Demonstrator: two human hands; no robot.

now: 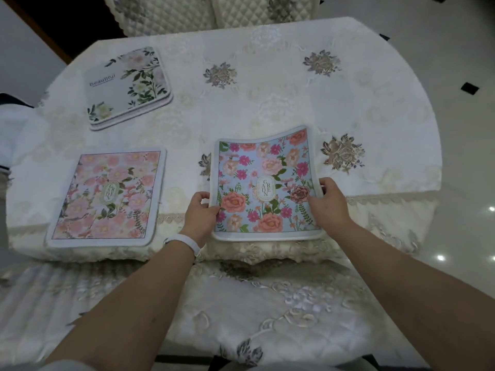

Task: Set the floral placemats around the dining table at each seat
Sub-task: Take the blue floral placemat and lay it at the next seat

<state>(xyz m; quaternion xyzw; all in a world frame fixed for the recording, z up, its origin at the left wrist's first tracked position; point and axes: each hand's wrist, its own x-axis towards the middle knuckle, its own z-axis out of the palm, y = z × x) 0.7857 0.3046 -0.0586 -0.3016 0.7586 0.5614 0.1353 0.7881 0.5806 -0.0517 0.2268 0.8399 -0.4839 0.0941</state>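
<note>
A blue floral placemat [265, 183] lies near the table's front edge, its far end curled slightly up. My left hand [201, 214] pinches its left edge and my right hand [328, 203] pinches its right edge. A pink floral placemat [107, 196] lies flat to the left, overhanging the front edge a little. Farther back on the left sits a small stack of white placemats [128, 87] with green leaves and pale flowers.
The table [281, 108] wears a cream embroidered cloth with grey flower motifs. Quilted chair backs [166, 14] stand at the far side. A chair seat with embroidered cover [241, 303] is below my arms. Glossy tiled floor [460, 76] lies to the right.
</note>
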